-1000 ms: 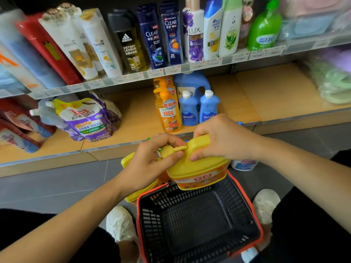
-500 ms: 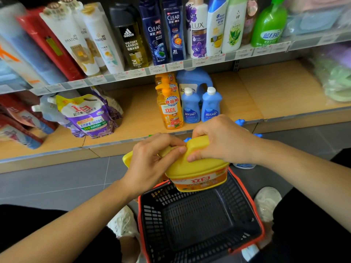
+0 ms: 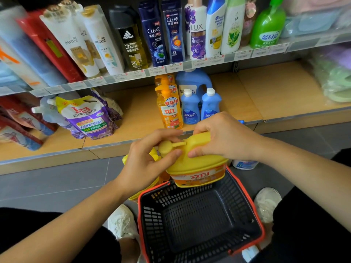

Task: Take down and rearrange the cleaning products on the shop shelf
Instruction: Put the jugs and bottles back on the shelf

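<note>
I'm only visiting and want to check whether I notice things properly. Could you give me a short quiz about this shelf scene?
1. True or false: the basket stands on the shelf.
2. Which hand's fingers pinch the pump of the yellow jug? A left, B right, C neither.
3. Fill in: ___ small blue bottles stand right of the orange bottle.
Key: 1 false, it sits lower, between the shoes. 2 A, the left hand. 3 two.
</note>
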Tool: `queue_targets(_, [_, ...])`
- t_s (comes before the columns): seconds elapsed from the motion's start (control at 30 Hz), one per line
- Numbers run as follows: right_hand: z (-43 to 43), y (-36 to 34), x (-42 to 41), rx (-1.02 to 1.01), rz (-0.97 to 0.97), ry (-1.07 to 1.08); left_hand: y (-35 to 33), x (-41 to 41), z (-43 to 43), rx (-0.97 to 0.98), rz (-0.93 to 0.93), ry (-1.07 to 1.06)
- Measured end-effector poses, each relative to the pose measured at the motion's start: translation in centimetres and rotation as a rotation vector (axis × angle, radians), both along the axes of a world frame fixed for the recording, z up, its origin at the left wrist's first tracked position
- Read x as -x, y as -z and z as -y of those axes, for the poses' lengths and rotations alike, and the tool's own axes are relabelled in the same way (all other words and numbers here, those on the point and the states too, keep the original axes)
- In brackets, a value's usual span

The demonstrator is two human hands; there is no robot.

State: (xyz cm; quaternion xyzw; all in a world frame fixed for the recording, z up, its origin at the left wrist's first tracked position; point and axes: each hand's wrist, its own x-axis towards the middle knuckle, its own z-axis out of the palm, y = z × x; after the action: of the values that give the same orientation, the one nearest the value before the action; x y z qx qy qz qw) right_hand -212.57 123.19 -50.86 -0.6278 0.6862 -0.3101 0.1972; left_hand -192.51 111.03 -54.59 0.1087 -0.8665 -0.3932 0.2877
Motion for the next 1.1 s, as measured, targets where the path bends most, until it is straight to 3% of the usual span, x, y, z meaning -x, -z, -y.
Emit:
queue_targets(0.3, [0.2,-0.7,2.0,0.006,0.183,-0.051,-1.2,-0.5,3.0,-0.576,0.246,0.387])
queue_targets(0.47, [0.4,-0.6,2.4,-0.006,0.287,-0.088,-1.5,-0.7,3.1,-0.648,0.157,0.360])
queue_targets(0.73, [0.6,-0.2,1.9,0.036,0.313,-0.017,-1.7,-1.2,2.2,-0.387,-0.062,0.105])
queue_targets(0.87, [0.8,-0.1,1.3,0.060,0.304,0.022,-1.5,-0.8,1.8,-0.136,-0.030,-0.022])
queue_targets(1.1, [1.0,0.4,0.6,0.074,0.296,0.049,-0.5,0.4,1.6,0.063,0.062,-0.096])
